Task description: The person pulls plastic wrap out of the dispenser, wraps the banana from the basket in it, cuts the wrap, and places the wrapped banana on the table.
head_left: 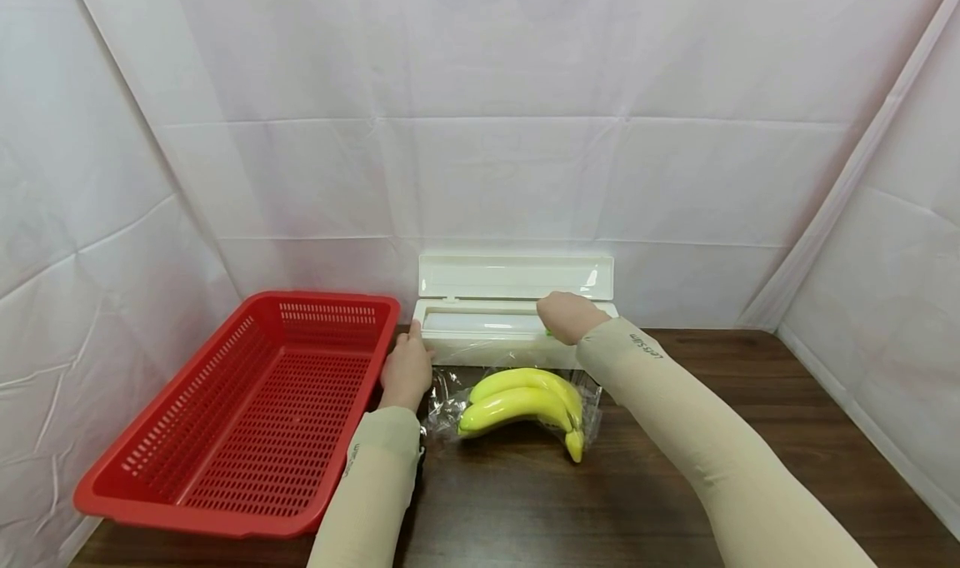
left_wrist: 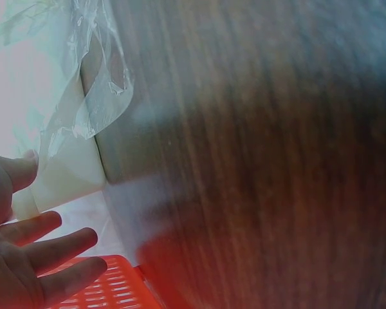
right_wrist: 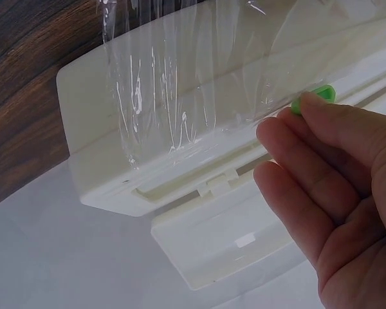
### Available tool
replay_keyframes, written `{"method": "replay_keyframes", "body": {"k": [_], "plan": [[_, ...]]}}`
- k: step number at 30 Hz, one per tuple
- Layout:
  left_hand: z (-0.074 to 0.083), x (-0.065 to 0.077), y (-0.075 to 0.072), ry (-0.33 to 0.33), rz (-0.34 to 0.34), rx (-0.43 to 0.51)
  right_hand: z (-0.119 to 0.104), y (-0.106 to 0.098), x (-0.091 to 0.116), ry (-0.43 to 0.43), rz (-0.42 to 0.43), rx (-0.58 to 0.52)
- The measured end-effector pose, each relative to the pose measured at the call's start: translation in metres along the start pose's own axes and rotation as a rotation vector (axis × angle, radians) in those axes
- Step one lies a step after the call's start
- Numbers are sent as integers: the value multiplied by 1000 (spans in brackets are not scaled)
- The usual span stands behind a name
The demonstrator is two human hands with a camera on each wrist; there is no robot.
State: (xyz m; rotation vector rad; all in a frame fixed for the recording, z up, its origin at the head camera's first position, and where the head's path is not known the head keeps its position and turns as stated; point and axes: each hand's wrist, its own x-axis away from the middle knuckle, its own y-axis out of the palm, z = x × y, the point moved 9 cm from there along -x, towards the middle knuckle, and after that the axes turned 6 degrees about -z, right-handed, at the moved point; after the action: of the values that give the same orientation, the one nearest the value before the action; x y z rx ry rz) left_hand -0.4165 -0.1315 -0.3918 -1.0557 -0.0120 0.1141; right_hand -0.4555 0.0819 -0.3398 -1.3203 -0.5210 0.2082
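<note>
A white cling film dispenser [head_left: 517, 351] stands at the back of the table with its lid [head_left: 517, 276] raised and a roll of film inside. My left hand [head_left: 407, 370] touches the dispenser's left end, its fingers spread and fairly straight. Between thumb and forefinger, my right hand [head_left: 572, 316] pinches a small green slider [right_wrist: 324, 94] on the dispenser's edge, toward its right end. Clear cling film [right_wrist: 161, 90] drapes down over the dispenser's front. Yellow bananas [head_left: 517, 406] lie before the dispenser, with film around and beneath them.
A red plastic basket [head_left: 330, 493] with slotted walls stands to the left, close to my left forearm. White cloth walls [head_left: 495, 176] enclose the back and sides. The tabletop [head_left: 510, 510] is dark wood.
</note>
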Motion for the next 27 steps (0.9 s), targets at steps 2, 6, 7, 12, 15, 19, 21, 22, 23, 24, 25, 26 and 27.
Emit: {"method": "replay_keyframes", "body": {"k": [2, 6, 7, 12, 15, 19, 21, 22, 23, 24, 25, 26, 27], "plan": [[0, 0, 0, -1, 3, 5, 0, 0, 0, -2, 0, 0], [-1, 0, 1, -5, 0, 11, 1, 2, -1, -6, 6, 2], [-1, 0, 2, -7, -2, 12, 1, 2, 0, -9, 9, 3], [-1, -1, 3, -8, -9, 13, 2, 2, 0, -9, 9, 10], [-1, -1, 3, -3, -7, 8, 2, 2, -1, -7, 11, 14], [0, 0, 2, 0, -5, 7, 3, 2, -1, -17, 24, 16], [0, 0, 3, 0, -6, 5, 4, 2, -1, -21, 30, 16], [0, 0, 3, -2, -7, 5, 3, 2, -1, -23, 32, 17], [0, 0, 3, -3, -8, 2, 3, 2, -1, -23, 33, 16], [-1, 0, 3, -5, -10, 1, 3, 2, 0, -23, 33, 17], [-1, 0, 3, -7, -11, -1, 3, 2, 0, -23, 32, 17], [-1, 0, 3, -9, -13, -2, 3, 2, 1, -24, 31, 17], [-1, 0, 4, -10, -14, -3, 3, 2, 1, -24, 29, 17]]}}
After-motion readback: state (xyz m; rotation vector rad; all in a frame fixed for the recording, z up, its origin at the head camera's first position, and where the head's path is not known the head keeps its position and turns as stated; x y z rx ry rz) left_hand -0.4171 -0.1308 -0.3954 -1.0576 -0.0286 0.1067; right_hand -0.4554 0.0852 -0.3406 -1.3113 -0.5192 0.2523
